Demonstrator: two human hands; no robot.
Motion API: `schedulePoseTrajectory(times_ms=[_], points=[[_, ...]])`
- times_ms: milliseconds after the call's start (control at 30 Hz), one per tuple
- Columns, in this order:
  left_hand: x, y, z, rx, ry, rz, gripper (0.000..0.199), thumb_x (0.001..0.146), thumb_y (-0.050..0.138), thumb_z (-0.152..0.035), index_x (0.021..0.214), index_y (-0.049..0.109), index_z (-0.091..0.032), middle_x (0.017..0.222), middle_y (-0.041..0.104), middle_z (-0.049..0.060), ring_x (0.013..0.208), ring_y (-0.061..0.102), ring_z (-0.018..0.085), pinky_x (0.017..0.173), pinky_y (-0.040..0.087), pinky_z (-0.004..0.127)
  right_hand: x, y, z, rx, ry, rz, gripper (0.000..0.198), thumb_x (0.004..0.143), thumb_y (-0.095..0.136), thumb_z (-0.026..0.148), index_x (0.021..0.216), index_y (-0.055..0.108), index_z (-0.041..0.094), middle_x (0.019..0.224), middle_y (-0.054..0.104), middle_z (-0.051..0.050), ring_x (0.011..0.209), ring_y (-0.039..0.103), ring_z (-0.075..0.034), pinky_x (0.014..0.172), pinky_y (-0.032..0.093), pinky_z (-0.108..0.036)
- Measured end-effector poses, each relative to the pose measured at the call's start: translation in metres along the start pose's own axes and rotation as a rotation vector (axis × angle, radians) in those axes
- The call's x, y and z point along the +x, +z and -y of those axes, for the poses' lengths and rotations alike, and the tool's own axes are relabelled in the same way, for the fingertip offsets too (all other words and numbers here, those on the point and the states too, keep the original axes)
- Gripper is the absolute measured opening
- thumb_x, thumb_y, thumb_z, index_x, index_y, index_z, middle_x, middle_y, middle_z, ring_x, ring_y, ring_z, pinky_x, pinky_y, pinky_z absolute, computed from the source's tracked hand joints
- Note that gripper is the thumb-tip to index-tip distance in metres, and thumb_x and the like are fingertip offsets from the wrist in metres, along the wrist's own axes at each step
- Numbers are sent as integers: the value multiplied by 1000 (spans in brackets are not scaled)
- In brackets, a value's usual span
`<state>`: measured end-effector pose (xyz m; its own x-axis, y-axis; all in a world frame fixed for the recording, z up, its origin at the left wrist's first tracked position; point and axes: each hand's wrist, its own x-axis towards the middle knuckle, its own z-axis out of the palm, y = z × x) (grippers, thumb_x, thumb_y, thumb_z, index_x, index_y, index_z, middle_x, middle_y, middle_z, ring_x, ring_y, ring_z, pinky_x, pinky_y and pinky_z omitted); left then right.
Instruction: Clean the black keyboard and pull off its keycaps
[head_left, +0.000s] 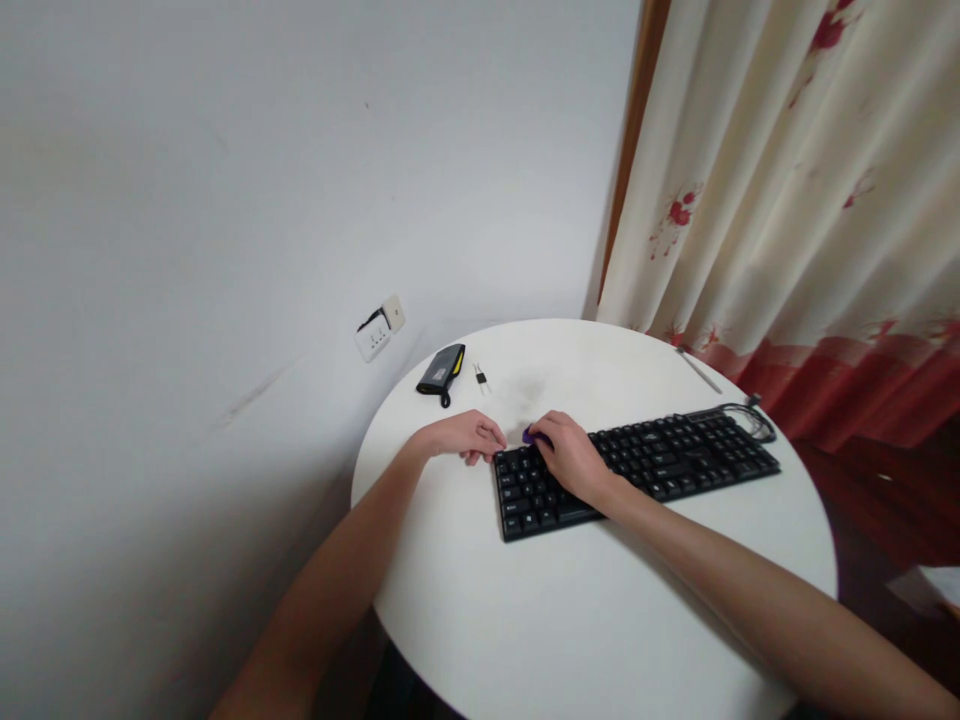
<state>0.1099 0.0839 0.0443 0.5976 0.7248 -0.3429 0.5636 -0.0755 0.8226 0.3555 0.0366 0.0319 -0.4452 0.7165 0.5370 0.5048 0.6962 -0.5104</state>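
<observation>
A black keyboard point(667, 462) lies at a slant on the round white table point(480, 590). At its upper left corner is my left hand point(472, 437), its bent fingers closed at the edge, with the fingertips against the corner. My right hand point(571, 455) reaches over the left part of the keyboard and covers some keys. Between its fingers is a small purple object point(529, 436), held near the top row; most of it is hidden, so its kind does not show.
Behind my left hand lie a dark grey pouch point(442, 370) with a loop and a small black-and-metal piece point(481, 378). A thin metal tool point(699, 370) rests near the far right edge. The keyboard's coiled cable point(754, 420) sits at its right end. A wall and curtain border the table.
</observation>
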Motion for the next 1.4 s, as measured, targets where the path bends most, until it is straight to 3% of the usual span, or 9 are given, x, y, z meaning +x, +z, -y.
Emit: schedulePoseTrajectory(times_ms=[200, 400, 567, 733, 933, 1133, 1300, 1400], points=[[-1, 1, -2, -13, -10, 3, 32, 75, 70, -39, 97, 69, -16, 70, 68, 3, 47, 56, 9, 44, 36, 19, 0, 2, 5, 76, -53, 96, 17, 87, 58, 8, 94, 69, 19, 92, 65, -5, 90, 58, -17, 85, 46, -30], [-1, 0, -2, -7, -5, 0, 34, 75, 69, -40, 99, 69, -15, 70, 68, 3, 47, 56, 9, 45, 36, 19, 3, -3, 2, -7, 58, 9, 18, 87, 55, 6, 92, 69, 16, 92, 65, -8, 89, 59, -18, 85, 46, -32], [-1, 0, -2, -1, -7, 5, 35, 74, 70, -41, 99, 70, -16, 71, 69, 3, 47, 55, 9, 44, 35, 19, 3, -6, 0, 45, -27, 110, 16, 86, 57, 8, 91, 69, 18, 90, 65, -6, 89, 60, -18, 84, 47, -31], [-1, 1, -3, 3, -19, -12, 35, 73, 70, -41, 98, 70, -16, 71, 69, 3, 47, 55, 9, 44, 34, 20, 3, -9, -7, -78, 76, 19, 19, 86, 54, 6, 91, 69, 16, 93, 64, -8, 90, 58, -19, 87, 45, -32], [-1, 1, -3, -17, -5, 6, 35, 74, 70, -41, 98, 70, -15, 71, 69, 4, 47, 55, 9, 45, 36, 20, 0, -12, -4, 72, -49, 139, 15, 84, 60, 8, 91, 68, 18, 90, 66, -4, 87, 60, -17, 83, 46, -29], [-1, 0, -3, -6, -14, -2, 36, 74, 70, -41, 99, 69, -15, 72, 69, 4, 48, 56, 9, 44, 34, 20, 1, -13, -8, -15, 77, -12, 17, 83, 57, 5, 88, 69, 17, 89, 66, -6, 85, 60, -18, 83, 46, -31], [-1, 0, -3, -1, -17, -4, 37, 74, 70, -42, 99, 69, -16, 72, 69, 4, 47, 55, 9, 44, 34, 20, 2, -15, -9, 56, 3, 102, 16, 82, 61, 7, 89, 69, 19, 88, 67, -4, 85, 61, -17, 81, 46, -29], [-1, 0, -3, -3, -28, -10, 37, 72, 70, -42, 99, 69, -16, 71, 69, 4, 48, 55, 10, 45, 34, 20, 3, -17, -12, -26, 63, 44, 17, 82, 59, 5, 87, 69, 17, 88, 67, -6, 85, 60, -18, 81, 46, -31]])
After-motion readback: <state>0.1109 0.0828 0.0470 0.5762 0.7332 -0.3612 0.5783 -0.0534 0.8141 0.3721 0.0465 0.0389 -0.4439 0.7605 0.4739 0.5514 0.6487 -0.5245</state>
